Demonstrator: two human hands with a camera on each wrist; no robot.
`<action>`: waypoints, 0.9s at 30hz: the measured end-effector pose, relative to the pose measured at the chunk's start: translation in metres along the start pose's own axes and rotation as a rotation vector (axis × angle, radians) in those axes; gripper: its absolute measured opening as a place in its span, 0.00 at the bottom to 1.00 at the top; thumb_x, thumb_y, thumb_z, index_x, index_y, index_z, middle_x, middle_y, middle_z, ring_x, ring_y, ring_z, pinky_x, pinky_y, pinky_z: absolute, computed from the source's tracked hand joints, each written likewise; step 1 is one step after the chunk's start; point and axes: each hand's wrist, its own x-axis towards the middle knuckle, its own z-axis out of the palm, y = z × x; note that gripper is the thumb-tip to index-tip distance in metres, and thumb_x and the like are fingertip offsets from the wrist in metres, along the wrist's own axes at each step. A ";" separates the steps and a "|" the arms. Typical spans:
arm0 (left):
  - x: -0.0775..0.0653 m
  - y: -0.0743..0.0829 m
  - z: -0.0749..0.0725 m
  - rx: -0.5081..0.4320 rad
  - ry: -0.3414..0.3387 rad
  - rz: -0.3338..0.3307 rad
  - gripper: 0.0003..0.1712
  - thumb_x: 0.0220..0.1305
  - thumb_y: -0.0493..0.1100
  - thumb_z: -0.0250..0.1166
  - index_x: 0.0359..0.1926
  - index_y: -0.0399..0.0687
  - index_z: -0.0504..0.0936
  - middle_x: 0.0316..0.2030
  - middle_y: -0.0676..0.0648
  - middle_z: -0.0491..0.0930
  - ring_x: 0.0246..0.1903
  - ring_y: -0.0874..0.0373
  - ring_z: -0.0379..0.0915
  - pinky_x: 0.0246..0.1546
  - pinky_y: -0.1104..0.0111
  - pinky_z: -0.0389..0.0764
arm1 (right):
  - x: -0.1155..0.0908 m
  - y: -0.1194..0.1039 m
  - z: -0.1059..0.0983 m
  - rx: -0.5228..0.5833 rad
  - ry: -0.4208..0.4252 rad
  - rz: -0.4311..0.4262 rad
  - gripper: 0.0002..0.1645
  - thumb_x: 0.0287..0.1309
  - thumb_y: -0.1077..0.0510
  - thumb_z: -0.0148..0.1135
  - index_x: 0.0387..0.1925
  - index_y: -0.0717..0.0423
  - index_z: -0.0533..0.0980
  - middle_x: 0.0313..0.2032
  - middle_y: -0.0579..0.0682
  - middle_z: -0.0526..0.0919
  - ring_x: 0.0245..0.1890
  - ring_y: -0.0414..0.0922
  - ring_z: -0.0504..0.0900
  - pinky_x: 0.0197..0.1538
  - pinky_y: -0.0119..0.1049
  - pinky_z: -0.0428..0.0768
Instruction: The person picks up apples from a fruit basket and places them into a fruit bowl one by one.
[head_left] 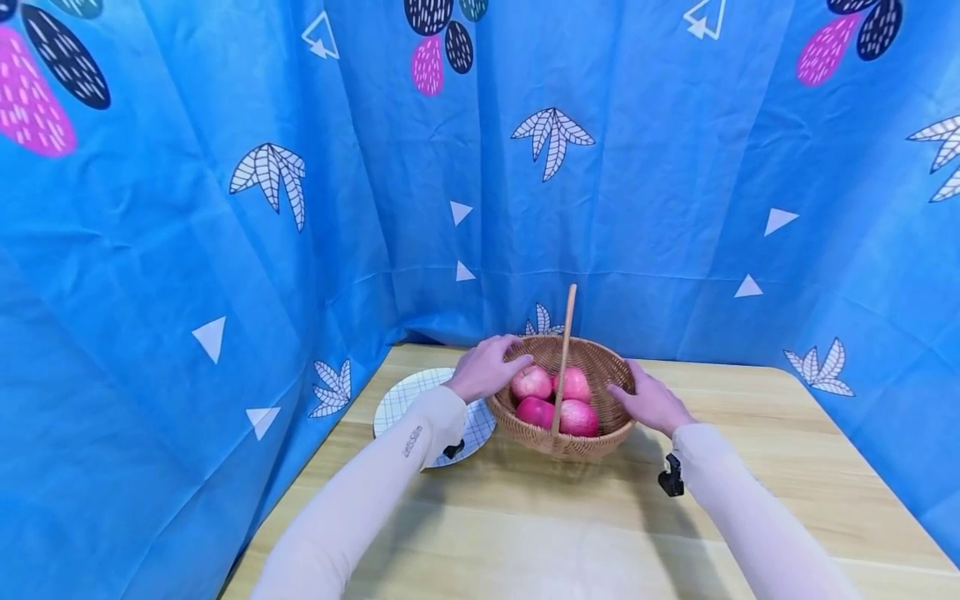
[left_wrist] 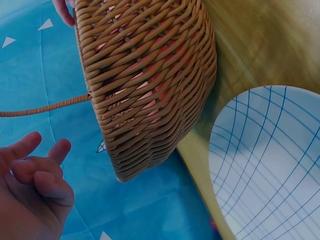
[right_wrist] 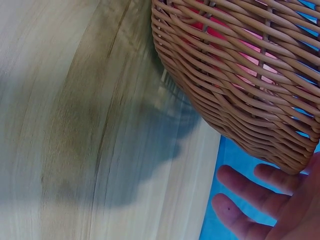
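A brown wicker basket (head_left: 577, 448) with a thin upright handle (head_left: 566, 342) stands on the table and holds several red-pink apples (head_left: 579, 417). Over its left rim reaches my left hand (head_left: 486, 368); in the left wrist view that hand (left_wrist: 37, 187) is apart from the wicker side (left_wrist: 150, 90), fingers loosely bent and nothing in them. My right hand (head_left: 654, 402) is at the right rim, its thumb over the inner side. Seen from the right wrist, the fingers of this hand (right_wrist: 285, 205) are spread beside the basket's edge (right_wrist: 240, 75), largely straight.
A round white plate (head_left: 480, 432) with blue grid lines lies left of the basket, partly behind the left sleeve (head_left: 375, 492). Blue patterned curtain (head_left: 637, 233) closes off the back and sides of the light wooden table (head_left: 757, 442).
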 end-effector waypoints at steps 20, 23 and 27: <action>0.026 0.008 0.009 0.132 -0.083 -0.034 0.38 0.66 0.72 0.52 0.67 0.55 0.74 0.62 0.47 0.78 0.58 0.49 0.76 0.54 0.55 0.78 | -0.006 -0.007 -0.004 -0.004 0.001 -0.005 0.52 0.70 0.30 0.47 0.78 0.58 0.47 0.68 0.71 0.67 0.66 0.69 0.69 0.62 0.69 0.68; 0.032 0.008 0.011 0.135 -0.094 -0.040 0.40 0.66 0.73 0.51 0.68 0.54 0.73 0.63 0.47 0.77 0.60 0.49 0.75 0.55 0.54 0.77 | -0.006 -0.007 -0.003 -0.002 -0.003 0.002 0.53 0.70 0.29 0.47 0.79 0.58 0.45 0.69 0.70 0.65 0.67 0.69 0.69 0.63 0.69 0.68; 0.038 0.010 0.014 0.164 -0.107 -0.060 0.40 0.66 0.73 0.51 0.68 0.56 0.72 0.63 0.49 0.77 0.60 0.50 0.75 0.55 0.55 0.77 | -0.004 -0.007 -0.003 -0.005 -0.002 0.003 0.53 0.69 0.29 0.47 0.79 0.57 0.45 0.70 0.70 0.65 0.67 0.69 0.68 0.63 0.69 0.68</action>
